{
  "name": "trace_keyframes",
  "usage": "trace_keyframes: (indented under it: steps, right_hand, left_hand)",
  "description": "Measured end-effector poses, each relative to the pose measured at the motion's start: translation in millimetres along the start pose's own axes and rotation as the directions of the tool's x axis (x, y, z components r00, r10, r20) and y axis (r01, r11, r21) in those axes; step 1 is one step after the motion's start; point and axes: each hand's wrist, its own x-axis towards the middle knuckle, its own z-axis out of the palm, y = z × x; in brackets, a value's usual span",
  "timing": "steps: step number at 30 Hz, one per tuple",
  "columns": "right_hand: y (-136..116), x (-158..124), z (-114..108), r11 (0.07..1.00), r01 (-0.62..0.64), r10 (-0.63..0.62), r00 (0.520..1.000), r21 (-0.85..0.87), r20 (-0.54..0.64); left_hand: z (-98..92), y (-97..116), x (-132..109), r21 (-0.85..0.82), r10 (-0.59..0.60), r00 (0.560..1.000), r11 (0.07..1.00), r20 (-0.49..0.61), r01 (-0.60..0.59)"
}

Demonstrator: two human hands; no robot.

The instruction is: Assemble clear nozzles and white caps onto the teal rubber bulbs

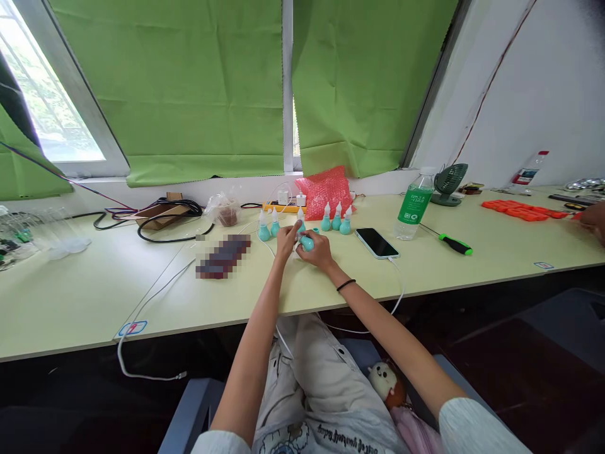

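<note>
Both my hands meet over the pale table (94, 290) near its middle. My right hand (317, 251) is closed round a small teal bulb (307, 241). My left hand (286, 239) pinches the white tip on that bulb. Two teal bulbs with white tips (268, 226) stand just behind my left hand, and three more (336, 220) stand behind my right hand. A black band sits on my right wrist.
A phone (377, 243) on a white cable lies right of my hands, beside a green-labelled water bottle (414, 205) and a green-handled screwdriver (454, 244). Pink bubble wrap (324, 189), a power strip, black cables (161, 217) and a fan (449, 184) line the back. Another person's hand (593, 221) shows at far right.
</note>
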Motion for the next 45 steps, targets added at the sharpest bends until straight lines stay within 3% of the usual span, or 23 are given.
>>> trace_keyframes:
  steps: [10, 18, 21, 26, 30, 33, 38, 45]
  right_hand:
    - [-4.2, -0.5, 1.3, 0.987, 0.011, -0.009, 1.0, -0.16, 0.009]
    - [-9.3, 2.0, -2.1, 0.996, 0.076, -0.077, 0.997, -0.038, -0.032]
    - [-10.4, 2.0, -2.1, 0.998, 0.066, -0.064, 0.994, 0.023, -0.083]
    - [0.0, 7.1, -8.7, 0.995, -0.068, 0.086, 0.964, 0.08, -0.252]
    - [14.0, 16.0, -13.6, 0.961, -0.254, 0.274, 0.865, 0.106, -0.42]
    - [26.5, 21.0, -13.8, 0.925, -0.362, 0.372, 0.798, 0.115, -0.474]
    - [49.4, 21.2, -11.3, 0.867, -0.485, 0.48, 0.759, 0.11, -0.44]
    - [60.5, 15.3, -2.8, 0.799, -0.595, 0.591, 0.749, 0.086, -0.3]
  left_hand:
    - [-1.3, 2.0, -0.7, -0.136, -0.103, 0.994, 0.985, 0.036, 0.107]
    - [-1.8, 5.1, -1.9, -0.197, -0.223, 0.957, 0.946, 0.188, 0.259]
    - [-9.9, 4.0, -0.7, -0.188, -0.229, 0.955, 0.946, 0.19, 0.264]
    - [-25.9, 2.9, 4.6, -0.113, -0.169, 0.984, 0.978, 0.063, 0.175]
    - [-14.5, -0.1, 4.0, 0.037, -0.085, 0.994, 0.995, -0.073, 0.088]
    - [-3.7, -5.8, 0.4, 0.195, -0.007, 0.992, 0.98, -0.129, 0.033]
    - [-3.0, -12.4, -1.6, 0.401, 0.087, 0.987, 0.916, -0.136, -0.025]
    - [-6.0, -12.0, 2.9, 0.511, 0.197, 0.967, 0.855, -0.162, -0.089]
